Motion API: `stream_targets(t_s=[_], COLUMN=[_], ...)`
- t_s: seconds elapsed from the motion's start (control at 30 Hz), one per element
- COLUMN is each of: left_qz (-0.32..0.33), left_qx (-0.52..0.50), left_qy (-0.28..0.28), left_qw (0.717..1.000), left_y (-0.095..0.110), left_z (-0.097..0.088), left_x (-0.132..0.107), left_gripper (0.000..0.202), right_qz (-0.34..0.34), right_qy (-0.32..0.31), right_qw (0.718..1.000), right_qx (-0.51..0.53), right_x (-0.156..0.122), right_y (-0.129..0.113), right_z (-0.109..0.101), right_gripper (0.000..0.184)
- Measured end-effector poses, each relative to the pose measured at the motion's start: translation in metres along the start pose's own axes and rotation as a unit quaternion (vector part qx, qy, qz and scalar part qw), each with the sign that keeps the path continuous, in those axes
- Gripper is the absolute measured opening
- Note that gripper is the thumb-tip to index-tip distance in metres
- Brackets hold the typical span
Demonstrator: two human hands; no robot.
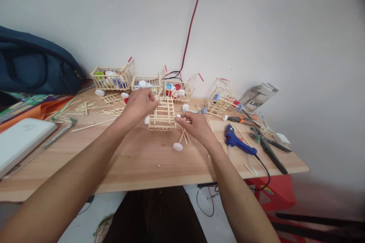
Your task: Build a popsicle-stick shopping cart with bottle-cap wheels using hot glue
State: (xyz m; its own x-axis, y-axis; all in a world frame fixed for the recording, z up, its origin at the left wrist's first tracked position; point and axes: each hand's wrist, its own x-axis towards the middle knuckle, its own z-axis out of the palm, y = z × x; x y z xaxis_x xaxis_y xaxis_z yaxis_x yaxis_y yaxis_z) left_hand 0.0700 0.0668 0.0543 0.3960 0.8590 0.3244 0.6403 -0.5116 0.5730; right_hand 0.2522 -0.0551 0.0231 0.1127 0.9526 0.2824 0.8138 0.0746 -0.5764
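A lattice frame of pale wooden sticks (161, 115) is positioned between the hands, over the light-brown wooden tabletop (134, 163). Its far left corner is pinched by the left hand (141, 102); a small white piece (178, 115) is clamped between thumb and forefinger of the right hand (196, 125), presumably for steadying both sides.

Stick frame (161, 118): pale yellow, as plain wood
Loose wheel (178, 147): white
Cart handles (201, 77): red
Bottle caps (169, 86): white, blue, red and light green
Table (131, 167): light brown, with darker grain stripes
Glue gun (241, 144): strong blue
Pliers (240, 120): orange and black
Bag (37, 62): dark blue
Hanging wire (194, 13): red and black
Box (259, 97): white and grey, with dark letters
Wall (137, 15): pale grey
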Motion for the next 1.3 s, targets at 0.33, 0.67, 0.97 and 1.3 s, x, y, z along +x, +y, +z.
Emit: stream_targets(t_s=[0.33, 0.67, 0.97, 1.3], left_qz=[-0.012, -0.021, -0.012, -0.010], left_qx=[0.001, 0.000, -0.013, -0.027], left_qy=[-0.002, -0.026, -0.015, -0.014], left_qw=[1.000, 0.999, 1.000, 0.999], left_y=[0.0027, 0.0054, -0.0006, -0.0043], left_z=[-0.0016, -0.0042, -0.0022, -0.0044], left_x=[-0.0023, -0.0034, -0.0038, -0.0046], left_gripper=[0.007, 0.004, 0.008, 0.011], right_qz=[0.006, 0.015, 0.025, 0.034], right_qy=[0.004, 0.012, 0.008, 0.003], right_qw=[1.000, 0.999, 0.999, 0.999], right_qx=[0.001, 0.028, 0.045, 0.025], right_x=[0.0005, -0.0007, 0.0028, 0.0068], right_y=[0.0004, 0.0000, 0.0041, -0.0014], right_z=[0.0007, 0.0005, 0.0003, -0.0043], right_gripper=[0.038, 0.038, 0.044, 0.040])
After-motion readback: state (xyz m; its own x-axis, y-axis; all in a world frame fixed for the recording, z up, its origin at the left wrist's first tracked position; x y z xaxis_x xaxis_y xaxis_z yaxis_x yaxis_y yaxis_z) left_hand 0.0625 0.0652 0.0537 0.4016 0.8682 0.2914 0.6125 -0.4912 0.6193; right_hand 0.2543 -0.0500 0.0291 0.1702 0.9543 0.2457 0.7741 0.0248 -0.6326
